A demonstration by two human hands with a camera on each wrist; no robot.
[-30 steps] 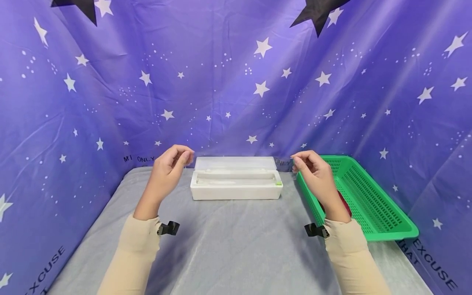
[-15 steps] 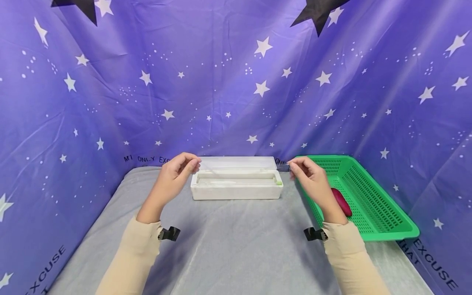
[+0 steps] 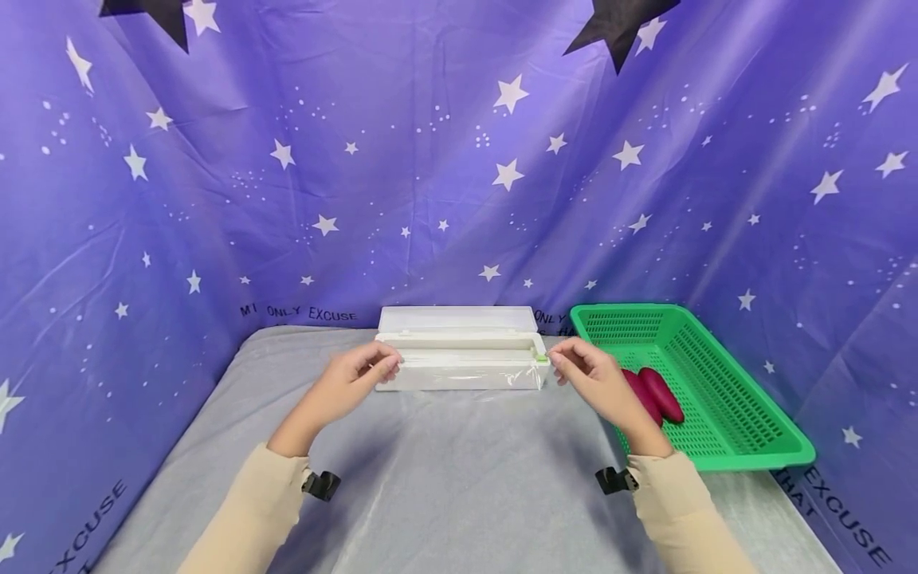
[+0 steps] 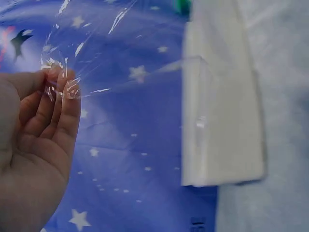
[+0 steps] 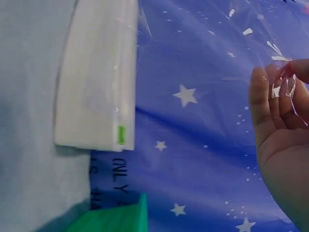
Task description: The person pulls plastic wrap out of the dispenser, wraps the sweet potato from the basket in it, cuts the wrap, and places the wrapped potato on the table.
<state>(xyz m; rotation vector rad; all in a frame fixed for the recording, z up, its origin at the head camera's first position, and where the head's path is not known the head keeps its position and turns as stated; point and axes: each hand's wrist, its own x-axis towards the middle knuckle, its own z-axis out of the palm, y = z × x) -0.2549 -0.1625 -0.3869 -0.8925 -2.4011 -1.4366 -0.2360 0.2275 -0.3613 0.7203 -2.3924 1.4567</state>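
A sheet of clear cling film (image 3: 495,375) stretches between my two hands, glinting in front of the white cling film dispenser (image 3: 527,339). The dispenser's lid (image 3: 459,319) is raised at the back. My left hand (image 3: 347,387) pinches one corner of the film between thumb and fingers; the bunched film (image 4: 60,79) shows at its fingertips in the left wrist view. At the other corner, my right hand (image 3: 595,383) pinches the film (image 5: 285,82) the same way. Both hands are raised near the dispenser's front ends. A green slider (image 5: 121,135) sits at the dispenser's right end.
On the right stands a green perforated basket (image 3: 763,461) holding two dark red, elongated sweet-potato-like items (image 3: 661,394), partly behind my right forearm. A grey cloth (image 3: 459,486) covers the table. A purple star-patterned curtain (image 3: 430,183) hangs around the back and sides.
Both hands have come down and slightly inward, from above the dispenser's level to its front, carrying the cling film with them. The red items in the basket are now more exposed.
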